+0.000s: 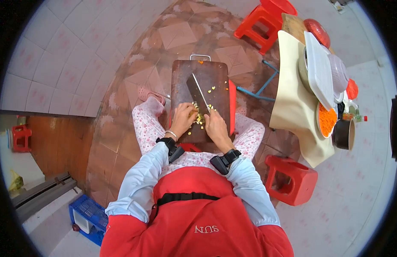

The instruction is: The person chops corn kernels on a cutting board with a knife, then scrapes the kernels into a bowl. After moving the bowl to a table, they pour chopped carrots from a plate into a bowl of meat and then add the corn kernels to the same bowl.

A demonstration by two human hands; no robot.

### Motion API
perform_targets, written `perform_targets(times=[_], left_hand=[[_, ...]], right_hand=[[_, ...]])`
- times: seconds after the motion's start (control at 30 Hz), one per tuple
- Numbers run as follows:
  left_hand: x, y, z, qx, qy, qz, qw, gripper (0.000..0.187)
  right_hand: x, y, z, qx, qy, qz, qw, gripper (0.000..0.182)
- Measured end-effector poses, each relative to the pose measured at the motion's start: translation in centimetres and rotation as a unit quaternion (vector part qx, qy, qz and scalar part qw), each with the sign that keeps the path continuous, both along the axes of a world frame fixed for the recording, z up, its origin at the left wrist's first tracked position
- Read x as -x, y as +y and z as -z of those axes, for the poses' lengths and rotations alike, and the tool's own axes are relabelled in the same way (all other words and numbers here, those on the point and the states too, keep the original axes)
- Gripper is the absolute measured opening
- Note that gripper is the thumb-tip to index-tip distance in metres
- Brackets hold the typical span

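Note:
A dark brown cutting board (183, 77) with a metal handle lies in front of me, between my knees. My right hand (216, 128) is closed round the handle of a kitchen knife; its broad blade (197, 91) points away from me and to the left over the board. My left hand (182, 120) rests on the board left of the blade, fingers curled down on a pale yellow vegetable, mostly hidden under them. Small yellow-white chopped pieces (199, 121) lie between my hands, and a few are scattered right of the blade. Some orange bits (201, 62) sit near the far edge.
To the right, a table with a cream cover (288, 81) bears a bowl of orange shreds (326, 121), a dark pot (343, 133), a white lid (318, 70) and a lilac colander (338, 73). Red stools (290, 180) stand nearby. A blue crate (89, 218) is at lower left.

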State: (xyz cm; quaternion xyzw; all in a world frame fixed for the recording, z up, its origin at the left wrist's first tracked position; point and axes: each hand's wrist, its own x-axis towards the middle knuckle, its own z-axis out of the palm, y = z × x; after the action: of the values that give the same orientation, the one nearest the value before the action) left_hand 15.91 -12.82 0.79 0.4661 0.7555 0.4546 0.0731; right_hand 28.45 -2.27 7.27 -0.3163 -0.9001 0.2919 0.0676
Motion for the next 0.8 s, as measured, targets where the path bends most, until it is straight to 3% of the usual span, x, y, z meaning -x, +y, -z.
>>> perform_targets(times=[0.17,0.33,0.4,0.5,0.53,0.6,0.63,0.67,0.73,0.8], left_hand=[[0.0,-0.2,-2.7,0.023,0.007,-0.017,1.0,0.012],[0.0,1.3,-6.9,0.026,-0.036,0.11,0.993,0.013],[0.4,2.4,-7.2,0.0,-0.043,0.105,0.994,0.011],[1.4,3.1,-5.4,-0.092,-0.242,0.008,0.966,0.011],[1.7,3.0,-5.1,-0.091,-0.239,0.006,0.967,0.011],[2.2,2.5,-4.3,-0.128,-0.499,-0.116,0.849,0.013],[2.4,1.9,-3.5,-0.153,-0.558,-0.117,0.807,0.015],[2.4,1.6,-2.9,-0.152,-0.557,-0.119,0.808,0.015],[2.1,1.1,-2.4,-0.226,-0.678,-0.162,0.68,0.018],[1.9,0.8,-2.1,-0.236,-0.691,-0.162,0.664,0.017]], right_hand=[[0.3,0.8,-0.1,0.001,0.006,0.008,1.0,0.021],[0.4,0.6,0.5,0.003,0.009,0.004,1.0,0.021],[0.2,0.4,0.7,0.003,0.024,-0.002,1.0,0.021],[0.4,0.0,0.2,0.007,0.004,0.01,1.0,0.022],[0.4,-0.2,0.0,0.003,0.001,0.015,1.0,0.022],[0.5,-0.2,0.2,0.004,0.001,0.018,1.0,0.022],[0.5,-0.1,0.6,0.001,-0.001,0.018,1.0,0.022],[0.4,0.0,0.9,-0.003,-0.003,0.019,1.0,0.022],[0.3,0.1,0.7,-0.001,-0.002,0.017,1.0,0.023],[0.3,0.3,0.4,-0.003,0.002,0.016,1.0,0.024]])
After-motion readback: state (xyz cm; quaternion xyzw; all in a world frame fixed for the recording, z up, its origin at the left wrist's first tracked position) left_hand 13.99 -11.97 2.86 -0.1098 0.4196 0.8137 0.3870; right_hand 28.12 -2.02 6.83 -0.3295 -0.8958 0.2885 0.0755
